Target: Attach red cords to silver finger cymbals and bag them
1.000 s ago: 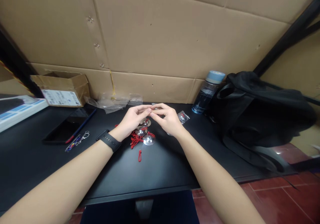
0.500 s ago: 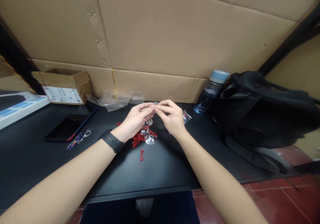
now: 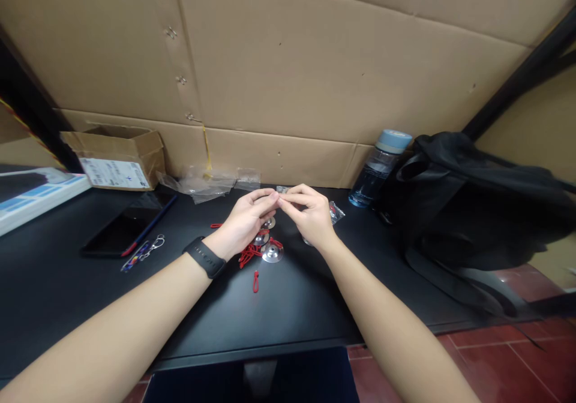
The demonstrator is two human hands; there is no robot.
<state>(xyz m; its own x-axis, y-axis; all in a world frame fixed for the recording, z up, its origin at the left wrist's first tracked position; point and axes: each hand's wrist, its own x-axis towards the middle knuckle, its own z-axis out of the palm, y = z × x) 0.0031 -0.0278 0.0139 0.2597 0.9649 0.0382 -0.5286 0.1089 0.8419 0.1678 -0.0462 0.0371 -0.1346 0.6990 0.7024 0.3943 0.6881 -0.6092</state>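
My left hand [image 3: 249,218], with a black watch on its wrist, and my right hand [image 3: 309,214] meet at their fingertips above the desk. Both are closed in a pinch on what looks like a small clear plastic bag [image 3: 282,189]; only its edge shows beyond the fingers, and the rest is hidden. Under the hands lie several shiny metal discs [image 3: 272,252] with raised centres, partly covered by my left hand. Red cord loops [image 3: 250,254] are heaped beside them. One single red loop [image 3: 255,282] lies nearer the front edge. Past my right hand rests a clear packet [image 3: 335,212] with something red inside.
Toward the back left are flat clear bags [image 3: 207,182] and an open cardboard box [image 3: 114,157]. A dark tablet or phone [image 3: 130,223] and a keychain [image 3: 143,253] lie left. At right stand a water bottle [image 3: 380,168] and a black bag [image 3: 486,205]. Cardboard [image 3: 315,61] walls the back.
Both hands stay together, fingertips still pinched. A little more of the clear plastic shows behind the fingers. The whole view has shifted slightly.
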